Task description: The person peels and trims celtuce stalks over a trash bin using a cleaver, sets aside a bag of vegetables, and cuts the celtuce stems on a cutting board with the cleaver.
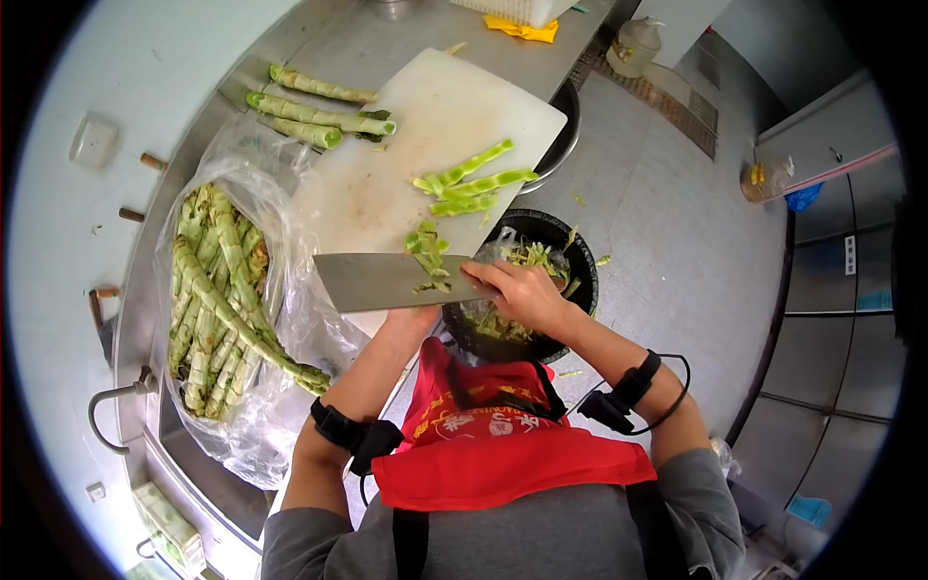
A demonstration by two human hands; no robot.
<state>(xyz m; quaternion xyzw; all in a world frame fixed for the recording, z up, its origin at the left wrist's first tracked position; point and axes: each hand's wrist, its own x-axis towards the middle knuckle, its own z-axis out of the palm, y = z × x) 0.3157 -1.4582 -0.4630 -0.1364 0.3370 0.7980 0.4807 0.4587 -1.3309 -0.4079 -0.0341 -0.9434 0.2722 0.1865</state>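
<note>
My right hand [519, 293] is closed around the handle end of a wide cleaver [362, 280], thumb or finger against the blade. The blade lies flat, and green peelings [427, 253] rest on and beside it. Under the blade is my left hand [414, 317]; only its wrist side shows and its fingers are hidden. Beyond the cleaver, several peeled pale-green celtuce pieces [474, 181] lie on the white cutting board [425, 106]. Unpeeled celtuce stems [314, 121] rest across the board's far left edge.
A clear plastic bag [309, 256] with many celtuce stems [208, 300] sits left over the sink [198, 459]. A black bin [592, 280] with peelings stands on the floor below the board, by a metal bowl [570, 126]. A yellow cloth [522, 28] lies at the counter's far end.
</note>
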